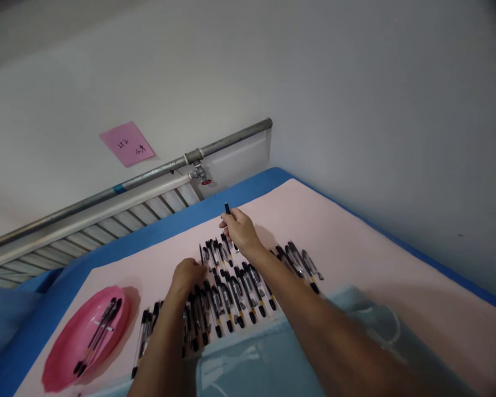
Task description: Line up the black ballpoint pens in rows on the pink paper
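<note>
Right hand [238, 229] closed around one black pen [227, 209], raised just above the far end of the pen rows [231, 292] on the pink desk [355, 248]. Left hand [188, 274] curled, resting on the rows; its hold unclear. Pink tray [62, 353] at left holds a few pens.

Light: moderate, soft, cool; falls from the left.
Shadows: faint, soft-edged, thrown right of the pink dish [64, 355] and the right hand [240, 229].
Glare: pale sheen on the clear plastic sheet [248, 369].
Blur: forearms [334, 342] near the lens soft; held pen [227, 209] a dark smudge.
Edges: wide-angle bend, steel pipe [231, 138] slanted, top-right corner darkened.
</note>
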`<state>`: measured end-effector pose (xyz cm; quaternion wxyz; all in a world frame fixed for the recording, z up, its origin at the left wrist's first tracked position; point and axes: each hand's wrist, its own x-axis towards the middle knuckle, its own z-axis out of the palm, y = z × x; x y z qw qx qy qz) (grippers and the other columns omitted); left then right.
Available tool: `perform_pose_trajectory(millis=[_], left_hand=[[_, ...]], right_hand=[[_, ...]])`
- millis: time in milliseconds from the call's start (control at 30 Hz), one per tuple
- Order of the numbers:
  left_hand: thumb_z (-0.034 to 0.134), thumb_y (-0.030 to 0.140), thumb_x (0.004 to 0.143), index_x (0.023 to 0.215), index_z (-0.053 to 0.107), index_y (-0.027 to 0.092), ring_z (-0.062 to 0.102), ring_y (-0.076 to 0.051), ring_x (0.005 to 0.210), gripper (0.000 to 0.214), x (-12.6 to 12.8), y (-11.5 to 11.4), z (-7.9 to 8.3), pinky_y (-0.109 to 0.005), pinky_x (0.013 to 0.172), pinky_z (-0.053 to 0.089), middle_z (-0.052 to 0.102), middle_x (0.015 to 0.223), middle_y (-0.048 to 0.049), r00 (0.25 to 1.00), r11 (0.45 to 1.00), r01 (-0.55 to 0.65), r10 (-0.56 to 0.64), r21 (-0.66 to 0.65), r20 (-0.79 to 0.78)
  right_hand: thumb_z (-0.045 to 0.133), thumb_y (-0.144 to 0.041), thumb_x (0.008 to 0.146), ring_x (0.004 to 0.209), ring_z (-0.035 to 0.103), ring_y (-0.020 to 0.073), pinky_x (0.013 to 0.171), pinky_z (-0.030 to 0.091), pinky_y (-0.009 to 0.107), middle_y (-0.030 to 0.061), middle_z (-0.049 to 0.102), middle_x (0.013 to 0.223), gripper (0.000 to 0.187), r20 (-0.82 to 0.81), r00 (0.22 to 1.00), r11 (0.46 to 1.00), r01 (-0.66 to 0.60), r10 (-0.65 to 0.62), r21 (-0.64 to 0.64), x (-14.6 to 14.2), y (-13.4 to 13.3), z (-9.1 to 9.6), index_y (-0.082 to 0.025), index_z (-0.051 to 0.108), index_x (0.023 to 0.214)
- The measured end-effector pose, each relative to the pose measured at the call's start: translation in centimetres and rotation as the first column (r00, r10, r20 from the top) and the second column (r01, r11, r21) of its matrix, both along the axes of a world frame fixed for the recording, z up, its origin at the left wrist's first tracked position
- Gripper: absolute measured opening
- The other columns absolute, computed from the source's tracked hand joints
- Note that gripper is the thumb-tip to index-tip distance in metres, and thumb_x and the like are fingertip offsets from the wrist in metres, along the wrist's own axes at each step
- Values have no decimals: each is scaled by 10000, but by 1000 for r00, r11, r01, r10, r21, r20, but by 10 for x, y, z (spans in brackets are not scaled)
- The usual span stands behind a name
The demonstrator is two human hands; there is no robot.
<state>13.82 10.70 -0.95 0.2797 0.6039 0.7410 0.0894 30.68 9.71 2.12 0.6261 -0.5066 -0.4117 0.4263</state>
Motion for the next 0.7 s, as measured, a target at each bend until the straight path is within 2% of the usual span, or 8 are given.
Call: perform_pose_trajectory(millis=[133,200,300,400,467,567,700], left_hand=[[615,143,539,346,464,200,564,-246,445,252,-2,6,4,-306,486,366,413,272,-20,974,995,-94,99,-34,204],[608,159,580,389,480,186,530,-187,411,232,-8,6,10,-280,467,368,422,308,3,913,987,-159,152,-14,377],[566,202,675,518,516,166,517,-104,440,168,-19,0,20,-227,482,406,514,457,17,720,965,-263,193,5,667],[525,153,715,621,540,151,550,-72,513,95,-29,-8,29,-191,530,454,567,573,9,468,939,-343,192,-23,863],[522,99,714,689,567,144,574,-66,557,68,-33,-12,30,-177,568,478,586,601,6,314,921,-386,178,-46,933],[527,44,723,782,599,139,617,-73,645,133,-35,-17,25,-193,663,510,632,658,-7,131,902,-424,151,-82,980],[497,17,765,775,610,139,649,-99,713,167,-34,-20,17,-246,724,529,667,689,-10,-37,894,-427,136,-139,990]], right_hand=[[421,-290,789,465,472,71,471,371,195,-20,554,620,170,22,1000,1000,-6,6,1,3,-2,5,-185,427,656],[416,-285,794,490,477,78,494,362,197,-25,549,607,174,95,995,1000,4,-3,-8,4,-4,7,-185,434,653],[429,-277,792,535,476,91,516,333,197,-33,518,566,189,301,952,998,-54,59,-22,-2,-7,4,-181,463,633],[447,-317,799,556,469,98,517,305,198,-30,509,558,228,484,844,969,-246,231,-33,-19,-12,-7,-174,514,634],[448,-349,810,578,484,104,523,299,199,-16,544,591,251,568,757,930,-366,322,-39,-32,-16,-16,-170,562,676],[437,-344,825,615,513,115,534,297,201,14,603,667,258,667,650,895,-443,365,-57,-47,-24,-25,-168,617,769],[409,-296,840,623,524,126,529,287,206,35,633,707,260,746,564,889,-451,353,-79,-54,-30,-26,-173,638,843]])
